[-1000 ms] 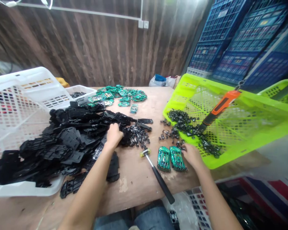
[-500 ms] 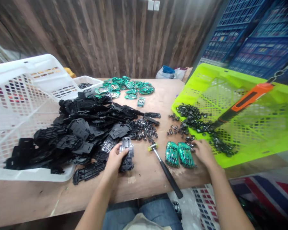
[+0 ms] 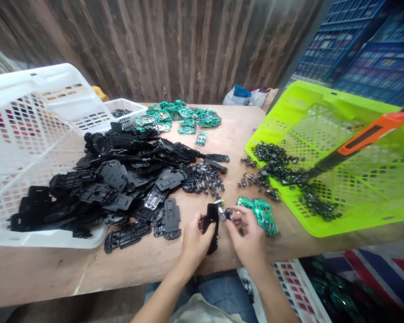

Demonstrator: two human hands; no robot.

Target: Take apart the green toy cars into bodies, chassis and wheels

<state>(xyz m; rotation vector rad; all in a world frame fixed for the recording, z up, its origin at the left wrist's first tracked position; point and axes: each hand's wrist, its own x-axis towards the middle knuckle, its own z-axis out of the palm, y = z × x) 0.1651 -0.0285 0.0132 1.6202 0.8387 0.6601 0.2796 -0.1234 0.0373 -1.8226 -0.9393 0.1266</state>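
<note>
My left hand (image 3: 195, 240) grips a black plastic toy car chassis (image 3: 211, 229), tilted up on its edge above the table. Close to its right side, the fingers of my right hand (image 3: 249, 235) pinch a wheel axle (image 3: 226, 214) with small dark wheels. The axle and chassis are apart by a small gap. Two shiny green toy car bodies (image 3: 265, 214) lie just beyond my right hand, which partly covers them. Of the hammer (image 3: 218, 202), only the yellowish head end shows behind my hands. Another chassis (image 3: 171, 218) lies flat left of my left hand.
A heap of black chassis (image 3: 117, 179) spills from a white basket (image 3: 70, 242). Small metal-and-black parts (image 3: 207, 179) lie beside it. Green car bodies (image 3: 188, 116) are piled at the back. A lime basket (image 3: 318, 231) holds wheel axles (image 3: 276, 159) and an orange-handled tool (image 3: 366, 139).
My left hand has moved right from the heap's edge and holds a chassis up. My right hand has come left from beside the lime basket with a wheel axle. The view has shifted slightly.
</note>
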